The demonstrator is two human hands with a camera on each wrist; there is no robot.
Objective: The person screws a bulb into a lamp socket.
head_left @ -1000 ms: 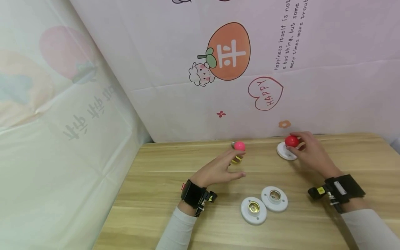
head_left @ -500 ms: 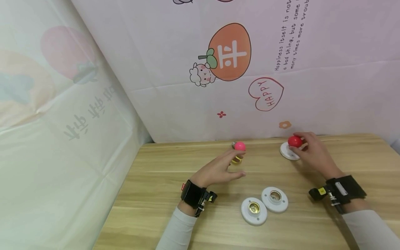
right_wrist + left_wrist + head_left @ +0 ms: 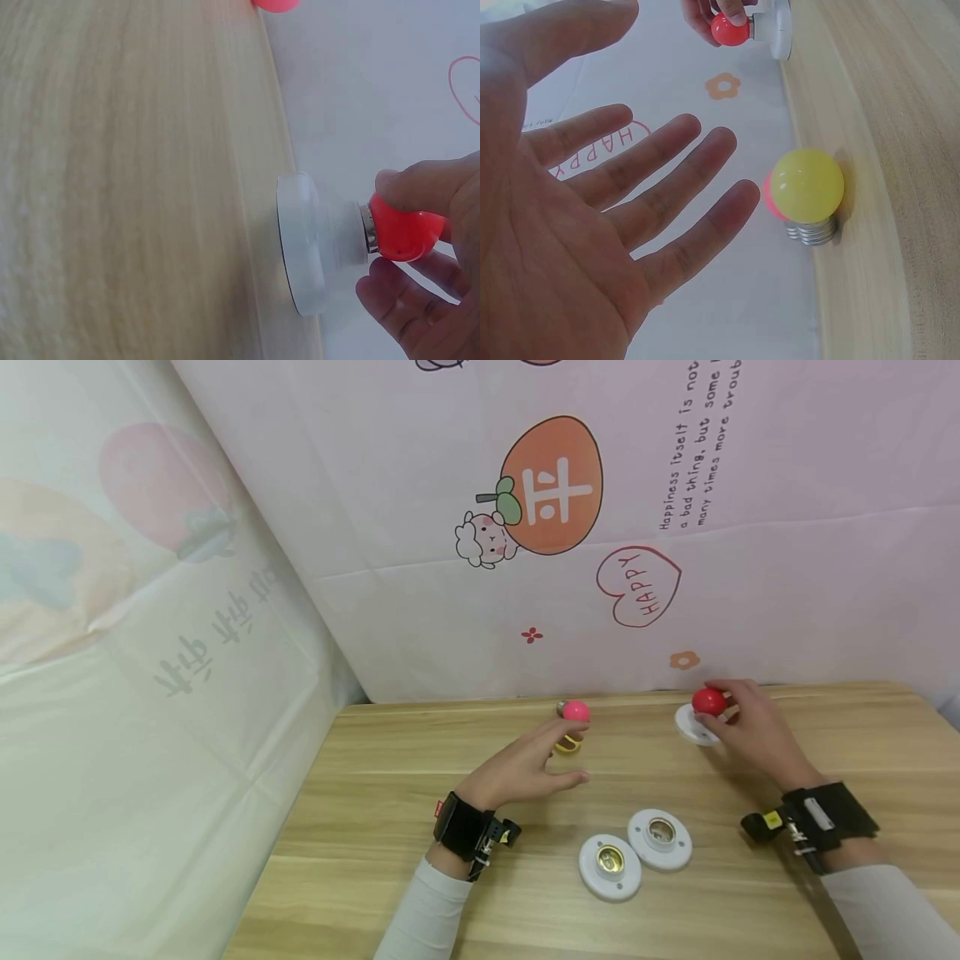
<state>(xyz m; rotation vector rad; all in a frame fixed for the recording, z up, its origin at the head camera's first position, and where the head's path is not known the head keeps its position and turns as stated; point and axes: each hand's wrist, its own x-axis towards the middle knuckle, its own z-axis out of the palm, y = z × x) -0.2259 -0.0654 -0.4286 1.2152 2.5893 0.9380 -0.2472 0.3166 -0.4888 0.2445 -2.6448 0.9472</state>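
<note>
While it's on wht socket point(image 3: 301, 244), red bulb point(image 3: 405, 234) looks rnd, glossy.

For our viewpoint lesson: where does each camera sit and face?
Head: on the head, facing forward and down at the table; left grip, right grip and sleeves show.
Left wrist: on that wrist, facing the yellow bulb; left grip near, right grip beyond.
Right wrist: on that wrist, facing the white socket; right grip shows.
Shared: both wrist views show the red bulb.

Round red bulb point(image 3: 405, 234) | upright in white socket point(image 3: 302, 246) | metal base point(image 3: 370, 229) partly showing
</note>
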